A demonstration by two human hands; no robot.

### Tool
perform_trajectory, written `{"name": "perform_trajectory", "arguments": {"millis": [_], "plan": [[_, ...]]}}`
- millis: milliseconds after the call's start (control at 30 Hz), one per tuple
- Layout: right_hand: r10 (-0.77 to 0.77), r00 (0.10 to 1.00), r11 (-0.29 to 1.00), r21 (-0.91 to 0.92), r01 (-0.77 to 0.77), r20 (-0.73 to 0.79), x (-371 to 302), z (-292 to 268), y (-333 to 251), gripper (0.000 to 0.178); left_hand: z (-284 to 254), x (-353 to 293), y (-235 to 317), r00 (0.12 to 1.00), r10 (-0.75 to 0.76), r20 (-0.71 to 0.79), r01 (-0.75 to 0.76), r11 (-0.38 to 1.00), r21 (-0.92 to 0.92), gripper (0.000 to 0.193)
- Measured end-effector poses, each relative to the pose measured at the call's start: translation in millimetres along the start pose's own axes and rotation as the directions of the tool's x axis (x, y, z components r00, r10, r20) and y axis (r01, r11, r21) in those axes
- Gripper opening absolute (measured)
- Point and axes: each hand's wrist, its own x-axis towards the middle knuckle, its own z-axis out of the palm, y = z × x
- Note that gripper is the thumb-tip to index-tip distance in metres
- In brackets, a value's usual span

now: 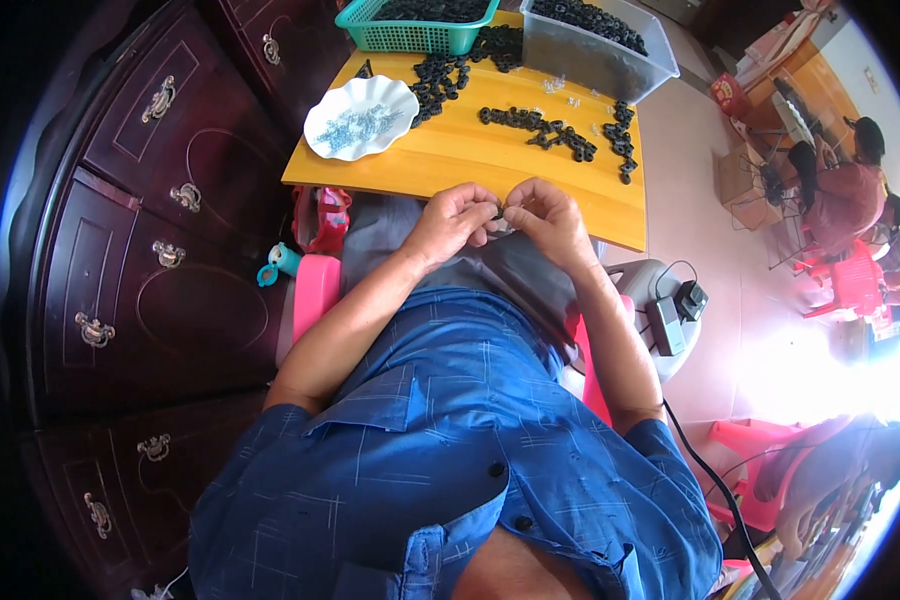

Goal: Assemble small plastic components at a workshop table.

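Just off the table's near edge, my left hand (pixel 456 222) and my right hand (pixel 550 226) meet fingertip to fingertip. Both are closed in a pinch around a small black part (pixel 500 212), mostly hidden by the fingers. On the yellow wooden table (pixel 420 165) beyond them lies a loose row of small black ring-like parts (pixel 542 130). More black parts (pixel 435 88) are heaped farther back, and others (pixel 622 145) line the right edge. A white scalloped dish (pixel 335 128) at the left holds many small clear, bluish pieces (pixel 368 124). A few clear pieces (pixel 553 86) are scattered near the back.
A green basket (pixel 410 40) and a clear plastic bin (pixel 605 82), both full of black parts, stand at the back. Dark wooden drawers (pixel 170 250) rise at my left. A grey stool (pixel 625 280) carries a black device at my right. Other people (pixel 840 200) sit farther right.
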Motion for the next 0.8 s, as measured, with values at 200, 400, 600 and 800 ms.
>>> {"name": "perform_trajectory", "arguments": {"millis": [200,400,600,800], "plan": [[-0.006,1.0,0.993,0.12,0.002,0.03,-2,1,-7,0.012,-1,-2,2,0.999,-0.03,0.013,0.031,0.997,-0.073,0.015],[0.046,0.97,0.959,0.262,-0.11,0.237,2,-14,0,0.013,3,-5,11,0.998,0.001,0.066,0.001,1.0,-0.026,0.015],[0.103,0.954,0.962,0.214,-0.168,0.282,3,-13,-2,0.013,4,-3,5,0.999,-0.017,0.052,0.018,1.0,-0.005,0.015],[0.008,0.997,0.998,0.056,-0.013,0.082,22,-28,-8,0.009,0,-3,2,0.999,0.003,0.049,0.003,0.994,-0.112,0.017]]}}
